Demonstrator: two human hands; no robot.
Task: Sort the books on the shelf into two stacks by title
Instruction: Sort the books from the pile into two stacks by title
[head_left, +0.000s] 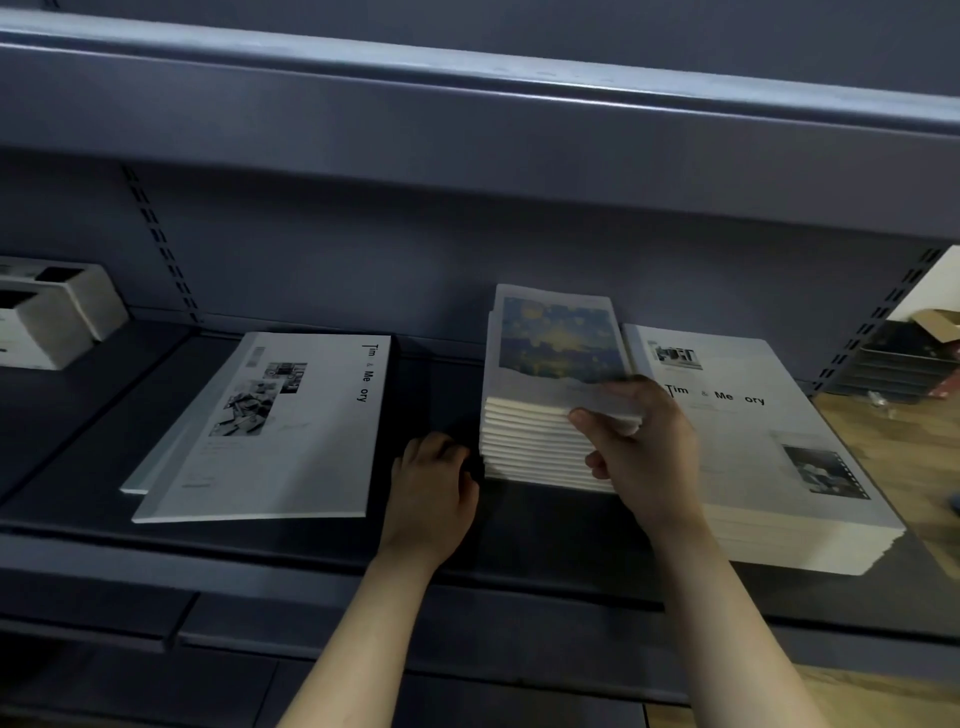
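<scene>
Landmark: painted-cover stack (553, 353), a tall pile of small white paperbacks topped by a blue-and-yellow painted cover, standing mid-way along the dark grey metal shelf (311, 551).
Left hand (431, 499): rests knuckles-up on the shelf, just left of the landmark's base. The fingers are curled, their tips are lost in shadow, and whether they hold or touch anything cannot be told.
Right hand (644, 452): at the landmark's near right corner. The thumb is on the near page edges and the fingers lie over the cover, pinching the upper copies, which are blurred.
Right of landmark: right-hand stack (769, 467), a thick pile of large white "Time & Memory" books, just beside the landmark.
Left of landmark: loose pair (275, 426), two large thin white "Time & Memory" books lying flat and askew, well apart from the landmark.
Far left of landmark: pale boxes (57, 317) against the back panel.
Handling, judged: single copies are light, thin and flexible, and the covers look smooth, so stacked copies may slide. The large format is likely to droop if lifted by one corner.
Grip point, judged: take the near edge, thumb below and fingers above. Support large copies with both hands.
Task state, judged: one title lies in two places, so merging remains.
</scene>
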